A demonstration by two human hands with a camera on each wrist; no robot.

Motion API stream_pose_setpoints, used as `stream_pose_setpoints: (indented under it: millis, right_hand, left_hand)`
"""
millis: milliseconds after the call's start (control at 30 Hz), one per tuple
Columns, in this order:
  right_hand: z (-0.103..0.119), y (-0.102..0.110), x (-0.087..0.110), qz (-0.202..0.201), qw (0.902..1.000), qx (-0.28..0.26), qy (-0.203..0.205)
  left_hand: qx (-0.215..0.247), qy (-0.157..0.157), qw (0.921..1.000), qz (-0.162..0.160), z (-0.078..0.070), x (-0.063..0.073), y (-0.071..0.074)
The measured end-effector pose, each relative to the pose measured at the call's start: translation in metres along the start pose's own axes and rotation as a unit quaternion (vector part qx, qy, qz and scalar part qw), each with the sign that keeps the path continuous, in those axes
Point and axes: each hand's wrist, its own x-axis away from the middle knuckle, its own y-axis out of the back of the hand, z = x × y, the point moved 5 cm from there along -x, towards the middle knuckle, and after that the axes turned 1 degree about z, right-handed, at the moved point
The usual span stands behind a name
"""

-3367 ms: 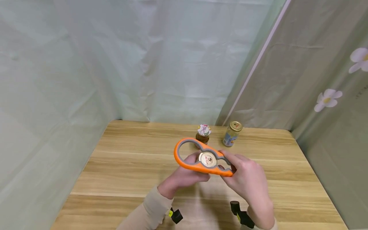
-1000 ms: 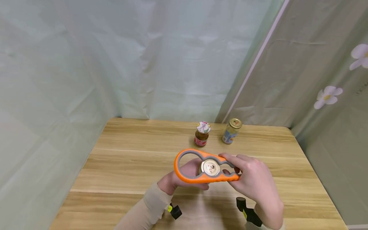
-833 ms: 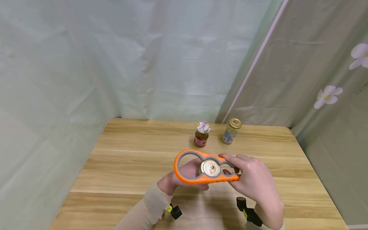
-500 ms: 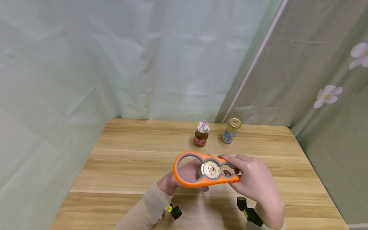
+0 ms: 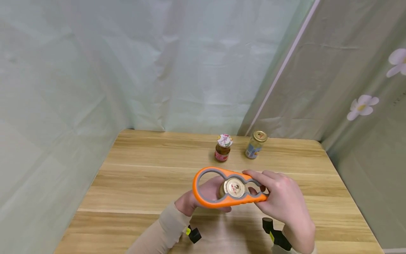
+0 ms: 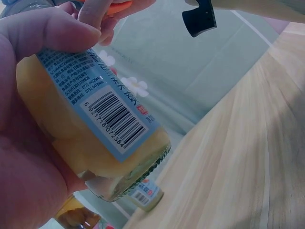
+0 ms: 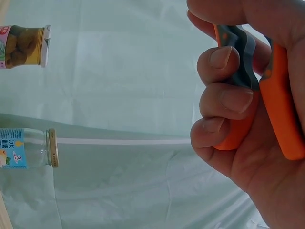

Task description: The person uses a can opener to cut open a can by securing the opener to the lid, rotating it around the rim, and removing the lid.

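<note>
My left hand (image 5: 208, 189) grips a glass jar (image 6: 102, 119) of pale yellow fruit with a blue barcode label, tilted above the table. Its gold lid (image 5: 235, 187) shows in the head view, sitting in a middle opening of an orange and grey jar opener (image 5: 233, 202). My right hand (image 5: 283, 194) squeezes the opener's two handles on the right. The right wrist view shows curled fingers (image 7: 228, 100) around one orange handle, the other against the palm. The opener's wide round loop lies over my left palm. Whether the lid has loosened cannot be seen.
Farther back on the wooden table (image 5: 152, 158) stand a small jar (image 5: 222, 151) with a pink label and patterned white top, and a second gold-lidded jar (image 5: 254, 146) with a blue label. A pale curtain (image 5: 190, 70) hangs behind the table's back edge.
Compared with 3.4 seconds ago, both hands, the jar and the opener sit lower and slightly right in the head view. The pink-labelled jar is no longer covered. Over the last second there is little movement.
</note>
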Motion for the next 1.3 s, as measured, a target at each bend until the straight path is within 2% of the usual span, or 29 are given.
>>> stream_pose_setpoints:
  millis: [133, 333, 533, 600, 767, 933, 1100, 1200, 1300]
  right_hand:
    - [-0.001, 0.0, 0.001, -0.002, 1.0, 0.003, -0.001]
    - [0.0, 0.001, 0.0, -0.01, 0.9999, -0.002, 0.005]
    - [0.0, 0.003, 0.0, -0.018, 0.9998, -0.002, 0.011]
    - [0.0, 0.004, -0.001, -0.019, 0.9998, -0.003, 0.011]
    - [-0.001, 0.005, -0.001, -0.021, 0.9997, 0.003, 0.009]
    - [-0.002, 0.005, -0.001, -0.027, 0.9996, 0.007, 0.002]
    - [-0.003, 0.006, 0.0, -0.033, 0.9994, 0.011, -0.002]
    - [-0.003, 0.006, 0.0, -0.036, 0.9993, 0.013, -0.004]
    - [-0.003, 0.005, 0.0, -0.035, 0.9993, 0.015, -0.007]
  left_hand:
    - [-0.015, 0.001, 0.9999, 0.0, 0.001, 0.0, 0.002]
    - [-0.094, 0.003, 0.9955, -0.01, 0.001, 0.001, 0.007]
    - [-0.181, 0.003, 0.9831, -0.026, -0.003, 0.001, 0.011]
    - [-0.197, 0.001, 0.9799, -0.03, -0.005, 0.0, 0.012]
    - [-0.215, -0.013, 0.9755, -0.045, -0.009, 0.0, 0.014]
    - [-0.212, -0.033, 0.9753, -0.051, -0.01, -0.001, 0.016]
    - [-0.221, -0.035, 0.9723, -0.069, -0.008, 0.001, 0.019]
    - [-0.192, -0.041, 0.9774, -0.079, -0.008, 0.003, 0.021]
    - [-0.143, -0.058, 0.9846, -0.082, -0.01, 0.003, 0.023]
